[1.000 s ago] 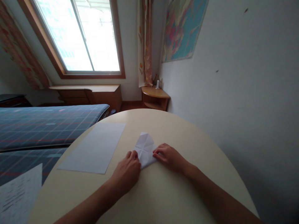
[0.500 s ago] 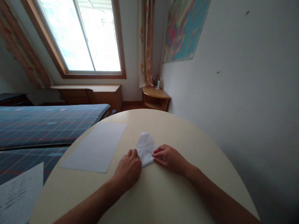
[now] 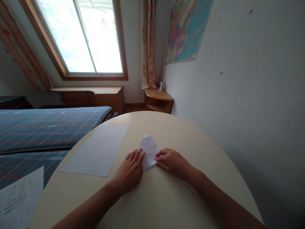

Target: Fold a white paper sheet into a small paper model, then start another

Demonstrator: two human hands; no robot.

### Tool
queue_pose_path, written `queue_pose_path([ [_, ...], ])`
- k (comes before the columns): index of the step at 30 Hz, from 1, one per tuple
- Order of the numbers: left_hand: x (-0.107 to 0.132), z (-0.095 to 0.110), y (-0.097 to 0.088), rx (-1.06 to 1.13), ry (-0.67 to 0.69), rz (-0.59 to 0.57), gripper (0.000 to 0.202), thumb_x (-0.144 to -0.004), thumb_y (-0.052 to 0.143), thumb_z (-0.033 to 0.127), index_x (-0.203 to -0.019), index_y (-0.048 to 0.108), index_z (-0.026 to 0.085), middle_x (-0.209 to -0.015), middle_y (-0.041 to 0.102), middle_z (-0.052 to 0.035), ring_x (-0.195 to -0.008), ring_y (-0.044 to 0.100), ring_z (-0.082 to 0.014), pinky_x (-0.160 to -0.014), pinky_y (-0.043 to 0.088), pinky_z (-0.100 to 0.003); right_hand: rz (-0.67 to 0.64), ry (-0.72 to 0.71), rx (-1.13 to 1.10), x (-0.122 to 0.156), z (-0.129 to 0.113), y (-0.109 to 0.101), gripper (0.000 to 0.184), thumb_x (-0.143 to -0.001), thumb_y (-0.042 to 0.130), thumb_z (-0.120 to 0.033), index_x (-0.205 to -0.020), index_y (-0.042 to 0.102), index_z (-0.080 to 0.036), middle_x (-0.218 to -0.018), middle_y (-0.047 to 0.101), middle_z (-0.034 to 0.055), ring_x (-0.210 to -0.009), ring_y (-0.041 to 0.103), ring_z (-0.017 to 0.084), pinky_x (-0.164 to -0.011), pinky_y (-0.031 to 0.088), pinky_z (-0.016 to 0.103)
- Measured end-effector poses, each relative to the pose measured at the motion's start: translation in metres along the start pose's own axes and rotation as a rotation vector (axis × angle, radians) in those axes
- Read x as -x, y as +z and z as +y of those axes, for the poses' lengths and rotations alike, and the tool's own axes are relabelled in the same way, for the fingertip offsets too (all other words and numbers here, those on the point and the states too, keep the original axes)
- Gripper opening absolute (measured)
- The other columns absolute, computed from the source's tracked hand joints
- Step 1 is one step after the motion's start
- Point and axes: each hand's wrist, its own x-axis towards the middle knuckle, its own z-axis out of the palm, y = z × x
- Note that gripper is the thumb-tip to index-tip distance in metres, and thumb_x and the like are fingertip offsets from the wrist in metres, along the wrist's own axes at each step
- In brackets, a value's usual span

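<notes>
A small folded sheet of white paper [image 3: 148, 162] with crossing creases lies on the round cream table [image 3: 166, 203]. Its far end comes to a blunt point. My left hand [image 3: 130, 167] rests over the paper's left edge, its fingers stretched out and pressing on it; the thumb is mostly hidden. On the opposite side, my right hand [image 3: 170, 162] pinches the right corner between thumb and fingers, covering that part of the paper.
A flat blank white sheet [image 3: 97, 152] lies left of my hands. Beyond the table's left edge are a printed page [image 3: 21, 200] and a blue plaid mattress [image 3: 47, 128]. The wall [image 3: 257, 105] runs along the right, with a corner shelf [image 3: 158, 94] behind the table.
My left hand's fingers have straightened from a curled grip at the paper's left edge and now lie farther over it. My right hand stays almost in place.
</notes>
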Motion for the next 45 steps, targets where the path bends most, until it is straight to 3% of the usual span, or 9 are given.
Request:
queue_pose_path([
  [2,-0.002,-0.005,0.006,0.021,0.085,-0.026,0.069,-0.082,0.037,0.005,-0.149,0.026,0.014,-0.159,0.023,-0.0089,-0.146,0.019,-0.0263,-0.115,0.025,-0.043,-0.006,-0.006,0.011,0.0,0.0,0.0,0.018,-0.092,0.061,-0.029,-0.102,0.075,-0.025,-0.108,0.072,0.0051,-0.097,0.065,0.021,-0.09,0.049,0.034],
  [4,-0.004,-0.01,0.009,0.039,0.13,-0.081,0.075,-0.08,0.036,0.005,-0.152,0.02,0.016,-0.161,0.019,-0.0051,-0.148,0.014,-0.0242,-0.116,0.022,-0.044,-0.009,-0.007,0.013,-0.001,-0.001,-0.001,0.018,-0.093,0.06,-0.029,-0.103,0.074,-0.025,-0.109,0.071,0.005,-0.098,0.065,0.021,-0.09,0.048,0.034],
  [8,-0.005,-0.014,0.008,0.083,0.159,-0.134,0.073,-0.081,0.037,0.008,-0.152,0.022,0.017,-0.16,0.022,-0.0047,-0.147,0.018,-0.0214,-0.117,0.022,-0.042,-0.025,0.006,0.028,0.0,-0.003,-0.003,0.018,-0.092,0.061,-0.028,-0.104,0.074,-0.024,-0.11,0.071,0.0058,-0.099,0.065,0.022,-0.091,0.048,0.035],
  [20,-0.007,-0.02,0.006,0.153,0.181,-0.046,0.058,-0.081,0.043,0.012,-0.139,0.045,0.013,-0.155,0.035,-0.0086,-0.144,0.027,-0.0201,-0.118,0.023,-0.039,-0.011,-0.053,-0.032,0.001,0.0,-0.001,0.022,-0.096,0.053,-0.027,-0.107,0.071,-0.021,-0.12,0.067,0.0083,-0.104,0.065,0.021,-0.093,0.049,0.031],
  [38,-0.006,-0.025,0.003,0.171,0.195,-0.049,0.054,-0.083,0.043,0.014,-0.137,0.045,0.011,-0.154,0.035,-0.0108,-0.143,0.029,-0.0166,-0.117,0.024,-0.035,-0.032,-0.041,-0.041,0.001,0.003,0.0,0.024,-0.096,0.053,-0.028,-0.111,0.07,-0.022,-0.121,0.066,0.0075,-0.106,0.064,0.021,-0.094,0.049,0.031],
  [45,-0.007,-0.034,0.0,0.181,0.238,-0.07,0.05,-0.096,0.038,0.031,-0.144,0.036,0.017,-0.155,0.034,-0.0089,-0.144,0.028,-0.0172,-0.115,0.026,-0.036,-0.036,-0.045,-0.028,0.003,0.002,-0.001,0.024,-0.097,0.051,-0.028,-0.113,0.068,-0.023,-0.122,0.065,0.0072,-0.107,0.063,0.021,-0.095,0.048,0.03],
])
